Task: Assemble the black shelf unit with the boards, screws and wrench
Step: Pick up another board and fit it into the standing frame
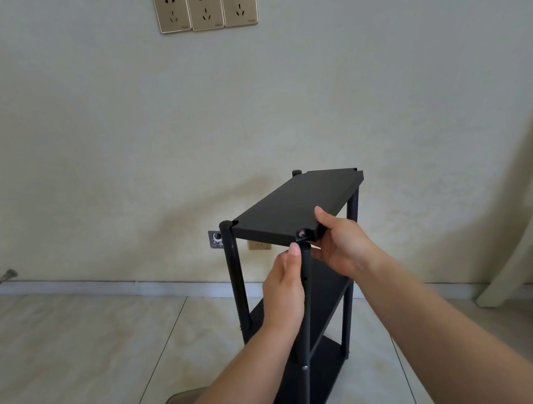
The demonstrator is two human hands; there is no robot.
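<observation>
The left hand (pixel 283 288) is curled round the near front post (pixel 306 317) just under its top, thumb tip up against the post at about the height of the board's underside. The right hand (pixel 339 243) holds the near right corner of the top board (pixel 295 206), thumb lying on the upper face and fingers tucked beneath the edge, so its grip pinches the board. Between the two hands sits the post's open top end (pixel 301 233), nested in the board's corner notch; whether a screw is in that hole I cannot tell.

The black shelf unit (pixel 322 295) stands upright on the tiled floor (pixel 77 356), directly in front of both hands, its posts vertical and the top board's long axis running away from the person toward the wall (pixel 87 155). A middle shelf and a bottom shelf are already in place below. Seating this corner looks like the step in hand. The right hand is the one placed to press the board down while the left steadies the post. No wrench is in view.
</observation>
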